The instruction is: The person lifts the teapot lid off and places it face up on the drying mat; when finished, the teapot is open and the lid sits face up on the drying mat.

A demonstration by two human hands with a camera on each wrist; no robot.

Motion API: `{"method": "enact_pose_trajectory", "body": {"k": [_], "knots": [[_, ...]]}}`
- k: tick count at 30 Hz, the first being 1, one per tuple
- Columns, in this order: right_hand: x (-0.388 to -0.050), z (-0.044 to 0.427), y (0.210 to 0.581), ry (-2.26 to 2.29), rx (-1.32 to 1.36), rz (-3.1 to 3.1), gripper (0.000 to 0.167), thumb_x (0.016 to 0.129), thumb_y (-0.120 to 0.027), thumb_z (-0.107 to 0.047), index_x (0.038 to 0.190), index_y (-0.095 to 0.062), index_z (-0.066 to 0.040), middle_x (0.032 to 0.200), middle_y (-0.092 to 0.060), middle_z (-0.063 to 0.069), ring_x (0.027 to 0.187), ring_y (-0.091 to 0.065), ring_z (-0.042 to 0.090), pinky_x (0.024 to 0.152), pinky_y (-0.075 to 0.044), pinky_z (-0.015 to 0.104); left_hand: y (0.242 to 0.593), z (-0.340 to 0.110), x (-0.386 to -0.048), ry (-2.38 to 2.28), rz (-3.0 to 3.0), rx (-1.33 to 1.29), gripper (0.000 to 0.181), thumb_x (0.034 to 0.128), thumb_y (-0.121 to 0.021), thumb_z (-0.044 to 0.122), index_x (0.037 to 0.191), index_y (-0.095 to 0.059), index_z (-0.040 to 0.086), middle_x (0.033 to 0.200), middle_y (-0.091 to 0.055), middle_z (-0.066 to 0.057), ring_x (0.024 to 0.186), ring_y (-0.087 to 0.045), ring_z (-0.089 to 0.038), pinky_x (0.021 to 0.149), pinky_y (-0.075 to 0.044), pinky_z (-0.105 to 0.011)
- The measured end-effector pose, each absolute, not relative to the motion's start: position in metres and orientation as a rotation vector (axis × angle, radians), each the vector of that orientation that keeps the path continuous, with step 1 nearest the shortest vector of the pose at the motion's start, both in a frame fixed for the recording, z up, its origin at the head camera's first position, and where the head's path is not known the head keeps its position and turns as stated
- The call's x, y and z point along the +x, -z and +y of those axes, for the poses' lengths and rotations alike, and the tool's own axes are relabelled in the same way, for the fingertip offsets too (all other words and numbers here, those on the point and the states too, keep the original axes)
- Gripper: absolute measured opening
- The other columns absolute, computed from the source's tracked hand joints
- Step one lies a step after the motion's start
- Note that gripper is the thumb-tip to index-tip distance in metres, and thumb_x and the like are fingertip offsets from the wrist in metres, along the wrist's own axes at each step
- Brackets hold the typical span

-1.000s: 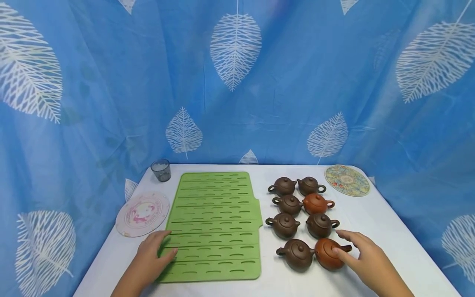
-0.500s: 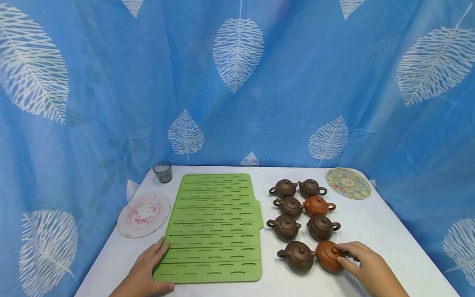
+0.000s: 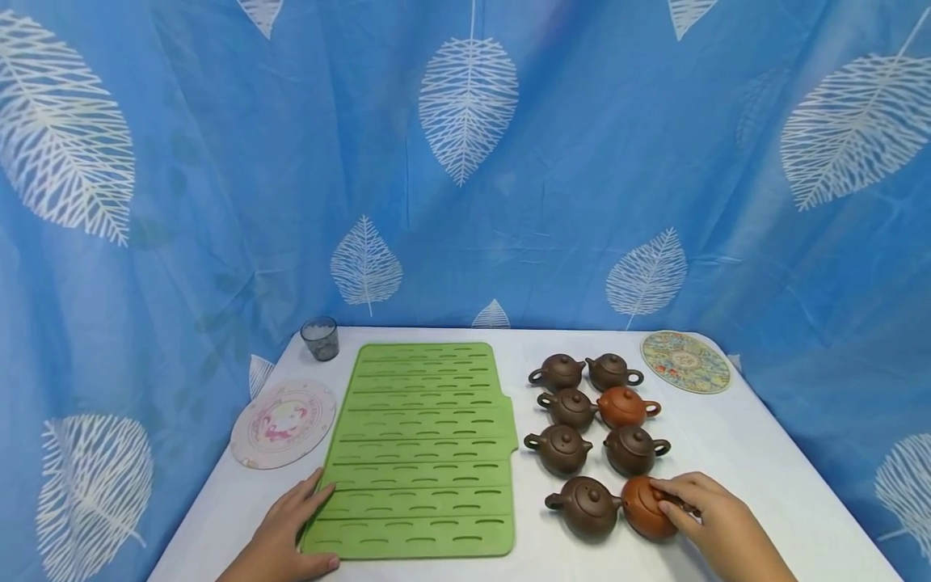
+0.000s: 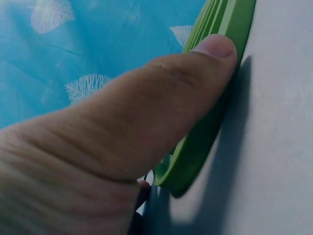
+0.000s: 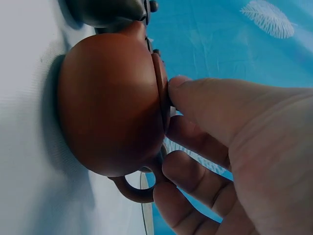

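Observation:
My right hand (image 3: 720, 517) pinches the top of a reddish-brown clay teapot (image 3: 642, 513) at the table's near right. In the right wrist view, thumb and fingertips meet at its lid (image 5: 160, 81), hiding the knob; other fingers lie by the handle (image 5: 137, 196). The teapot stands upright. Its spout points at a dark brown teapot (image 3: 587, 509) on the left. My left hand (image 3: 284, 529) rests at the near left corner of a green slotted mat (image 3: 422, 449). Its fingers are spread along the left edge, and the thumb (image 4: 166, 93) lies along the near edge.
Several more teapots (image 3: 562, 449) stand in two columns behind, mostly dark brown, one reddish (image 3: 621, 406). A pink-patterned disc (image 3: 284, 422) lies left of the mat, with a grey glass (image 3: 321, 339) behind it. A floral round disc (image 3: 685, 361) lies far right.
My right hand has moved from hovering beside the reddish teapot to pinching its top. My left hand has come down onto the mat's corner, its thumb shifting to the near edge.

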State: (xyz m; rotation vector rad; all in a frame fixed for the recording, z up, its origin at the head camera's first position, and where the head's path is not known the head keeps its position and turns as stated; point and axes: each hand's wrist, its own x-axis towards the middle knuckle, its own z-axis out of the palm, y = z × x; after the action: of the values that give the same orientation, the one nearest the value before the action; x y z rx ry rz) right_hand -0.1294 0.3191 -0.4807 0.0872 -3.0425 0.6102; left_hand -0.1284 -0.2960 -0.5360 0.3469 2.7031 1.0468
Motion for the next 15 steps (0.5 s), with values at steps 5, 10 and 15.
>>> {"method": "enact_pose_trajectory", "body": {"k": [5,10,15], "knots": [[-0.1295,0.3186,0.4803,-0.567,0.143,-2.997,0.025,0.090,-0.083,-0.017,0.114,-0.081,-0.024,0.102,-0.067,-0.012,0.096,-0.068,0.014,0.077,-0.061,0.032,0.5388,-0.2975,-0.1296,-1.047,2.717,0.361,0.099,0.0799,-0.089,0.048,0.156,-0.047,0.000,0.167,-0.027,-0.031,0.145,-0.028,-0.064,0.106,-0.036,-0.082],[-0.1319,0.3187,0.4768,-0.602,0.168,-3.014,0.017,0.094,-0.079,-0.016,0.111,-0.078,-0.018,0.105,-0.069,-0.006,0.102,-0.068,0.019,0.081,-0.061,0.037,0.5400,-0.2969,-0.1299,-1.042,2.697,0.368,0.100,0.0809,-0.088,0.049,0.157,-0.046,0.000,0.167,-0.027,-0.031,0.145,-0.027,-0.065,0.107,-0.036,-0.081],[-0.1346,0.3147,0.4720,-0.707,0.149,-3.063,0.014,0.099,-0.073,-0.014,0.112,-0.072,-0.011,0.111,-0.069,0.002,0.108,-0.067,0.025,0.081,-0.061,0.040,0.5391,-0.2971,-0.1292,-1.036,2.704,0.380,0.098,0.0818,-0.087,0.048,0.156,-0.046,-0.001,0.166,-0.027,-0.032,0.145,-0.028,-0.066,0.106,-0.036,-0.082]]}}
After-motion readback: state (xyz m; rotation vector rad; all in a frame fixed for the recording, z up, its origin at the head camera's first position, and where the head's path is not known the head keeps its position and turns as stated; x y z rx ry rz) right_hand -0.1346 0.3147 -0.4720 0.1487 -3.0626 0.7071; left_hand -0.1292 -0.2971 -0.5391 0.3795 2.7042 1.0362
